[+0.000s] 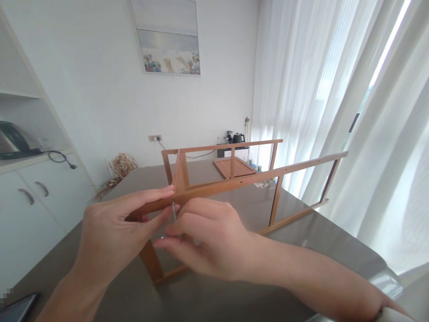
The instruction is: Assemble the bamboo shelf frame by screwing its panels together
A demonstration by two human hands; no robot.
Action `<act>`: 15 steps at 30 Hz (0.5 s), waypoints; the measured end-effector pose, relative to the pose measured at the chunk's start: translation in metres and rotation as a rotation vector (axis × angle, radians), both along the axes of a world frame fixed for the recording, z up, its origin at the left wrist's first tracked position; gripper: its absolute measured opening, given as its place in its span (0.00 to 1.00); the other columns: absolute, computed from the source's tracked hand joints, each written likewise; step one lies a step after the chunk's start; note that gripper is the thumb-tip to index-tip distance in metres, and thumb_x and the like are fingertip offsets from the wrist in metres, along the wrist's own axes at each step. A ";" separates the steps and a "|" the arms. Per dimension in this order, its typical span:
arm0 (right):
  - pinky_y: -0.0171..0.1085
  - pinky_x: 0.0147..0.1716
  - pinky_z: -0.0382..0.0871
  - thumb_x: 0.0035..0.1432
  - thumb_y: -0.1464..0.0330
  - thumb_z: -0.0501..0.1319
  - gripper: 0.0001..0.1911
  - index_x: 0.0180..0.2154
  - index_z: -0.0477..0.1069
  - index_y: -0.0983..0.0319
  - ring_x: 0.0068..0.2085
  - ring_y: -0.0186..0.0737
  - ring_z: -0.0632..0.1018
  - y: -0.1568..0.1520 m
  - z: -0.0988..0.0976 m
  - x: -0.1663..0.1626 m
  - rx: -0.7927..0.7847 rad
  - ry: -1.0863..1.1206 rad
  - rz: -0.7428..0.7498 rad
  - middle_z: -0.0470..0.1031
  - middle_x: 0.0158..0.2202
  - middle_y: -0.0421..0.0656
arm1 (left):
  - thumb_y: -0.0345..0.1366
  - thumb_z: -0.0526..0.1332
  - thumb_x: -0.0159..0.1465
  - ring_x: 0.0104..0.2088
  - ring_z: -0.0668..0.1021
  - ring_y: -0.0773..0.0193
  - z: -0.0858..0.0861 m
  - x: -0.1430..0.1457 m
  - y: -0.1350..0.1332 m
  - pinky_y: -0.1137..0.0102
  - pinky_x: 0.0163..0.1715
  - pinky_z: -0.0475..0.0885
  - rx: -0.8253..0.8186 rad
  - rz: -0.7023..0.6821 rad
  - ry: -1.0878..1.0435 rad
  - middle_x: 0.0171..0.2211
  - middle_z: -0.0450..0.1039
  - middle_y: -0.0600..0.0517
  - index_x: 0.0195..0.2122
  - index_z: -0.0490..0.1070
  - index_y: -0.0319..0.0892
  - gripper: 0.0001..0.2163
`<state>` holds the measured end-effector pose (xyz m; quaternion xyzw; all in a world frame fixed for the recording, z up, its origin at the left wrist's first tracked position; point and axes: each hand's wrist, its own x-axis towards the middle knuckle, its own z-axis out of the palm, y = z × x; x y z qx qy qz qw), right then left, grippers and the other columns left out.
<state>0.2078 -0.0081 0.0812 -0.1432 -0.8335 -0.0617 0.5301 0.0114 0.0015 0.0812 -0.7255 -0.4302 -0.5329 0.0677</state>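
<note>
A brown wooden rack frame [214,188] stands on the table, with two long side frames joined by a crosspiece at the near end. My left hand [110,232] is closed around the near end of its upper rail, fingers on top and thumb below. Just right of that thumb, my right hand [211,237] pinches a thin metal hex key [174,213]. The key's upper end meets the rail's outer face near the crosspiece joint; whether a bolt head is there is too small to tell. My right fingers hide much of the key.
A grey-brown table [234,286] lies under the frame. Behind it are a wooden panel [236,167] and small scattered parts [264,184]. A dark phone-like device [20,308] lies at the lower left. White curtains [301,89] hang on the right.
</note>
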 end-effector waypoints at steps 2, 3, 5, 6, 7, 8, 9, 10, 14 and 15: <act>0.30 0.29 0.69 0.70 0.60 0.59 0.18 0.31 0.74 0.64 0.31 0.30 0.75 0.003 -0.002 0.001 -0.021 0.006 0.002 0.76 0.29 0.41 | 0.48 0.70 0.58 0.29 0.84 0.62 0.000 -0.001 0.001 0.72 0.27 0.80 0.018 0.018 0.024 0.36 0.84 0.61 0.43 0.82 0.58 0.12; 0.30 0.30 0.69 0.70 0.60 0.59 0.18 0.31 0.74 0.64 0.31 0.30 0.76 0.004 -0.002 0.001 -0.023 0.014 0.011 0.76 0.29 0.41 | 0.47 0.70 0.58 0.28 0.84 0.63 0.000 -0.001 0.002 0.72 0.27 0.80 0.025 0.026 0.035 0.36 0.84 0.61 0.43 0.82 0.59 0.12; 0.30 0.29 0.68 0.69 0.61 0.60 0.17 0.31 0.75 0.65 0.31 0.30 0.75 0.006 -0.002 0.001 -0.021 0.036 0.038 0.76 0.29 0.41 | 0.47 0.70 0.58 0.27 0.84 0.64 -0.001 -0.002 0.003 0.73 0.27 0.79 0.023 0.042 0.042 0.36 0.84 0.61 0.44 0.82 0.59 0.12; 0.30 0.29 0.68 0.68 0.62 0.61 0.16 0.31 0.75 0.65 0.30 0.30 0.75 0.006 -0.002 0.002 -0.022 0.044 0.050 0.75 0.29 0.41 | 0.47 0.70 0.58 0.27 0.84 0.64 -0.001 -0.003 0.004 0.73 0.27 0.79 0.018 0.045 0.041 0.37 0.84 0.61 0.44 0.82 0.58 0.12; 0.30 0.29 0.68 0.68 0.63 0.62 0.15 0.31 0.75 0.66 0.30 0.29 0.74 0.007 -0.002 0.002 -0.023 0.050 0.062 0.75 0.28 0.41 | 0.47 0.70 0.58 0.28 0.84 0.63 -0.001 -0.003 0.004 0.73 0.27 0.79 0.012 0.044 0.040 0.37 0.84 0.61 0.44 0.82 0.58 0.12; 0.30 0.29 0.67 0.67 0.63 0.63 0.14 0.31 0.75 0.66 0.29 0.29 0.74 0.008 -0.002 0.002 -0.025 0.054 0.070 0.75 0.28 0.41 | 0.46 0.70 0.59 0.29 0.84 0.63 -0.001 -0.003 0.005 0.73 0.28 0.79 0.006 0.045 0.037 0.37 0.84 0.61 0.44 0.82 0.58 0.12; 0.29 0.29 0.67 0.66 0.64 0.64 0.13 0.31 0.75 0.66 0.29 0.29 0.74 0.008 -0.002 0.002 -0.029 0.057 0.076 0.74 0.28 0.40 | 0.46 0.70 0.59 0.30 0.84 0.63 -0.001 -0.003 0.005 0.73 0.28 0.79 0.000 0.044 0.033 0.37 0.84 0.61 0.44 0.82 0.58 0.12; 0.29 0.29 0.67 0.65 0.65 0.64 0.11 0.31 0.75 0.66 0.29 0.29 0.74 0.009 -0.002 0.002 -0.036 0.059 0.080 0.74 0.28 0.40 | 0.46 0.70 0.59 0.31 0.85 0.62 -0.001 -0.002 0.006 0.73 0.29 0.80 -0.005 0.043 0.029 0.38 0.84 0.60 0.44 0.82 0.57 0.12; 0.29 0.31 0.68 0.63 0.68 0.66 0.08 0.31 0.74 0.63 0.30 0.29 0.74 0.015 -0.003 0.001 -0.072 0.074 0.091 0.75 0.28 0.38 | 0.46 0.70 0.58 0.33 0.85 0.61 0.000 0.002 0.012 0.73 0.30 0.80 -0.024 0.046 0.014 0.40 0.84 0.59 0.42 0.83 0.55 0.11; 0.29 0.31 0.69 0.62 0.68 0.66 0.07 0.31 0.73 0.63 0.29 0.29 0.74 0.017 -0.003 0.001 -0.080 0.085 0.096 0.75 0.28 0.38 | 0.46 0.70 0.58 0.34 0.85 0.61 0.000 0.003 0.014 0.73 0.30 0.80 -0.023 0.046 0.015 0.40 0.84 0.59 0.42 0.83 0.55 0.11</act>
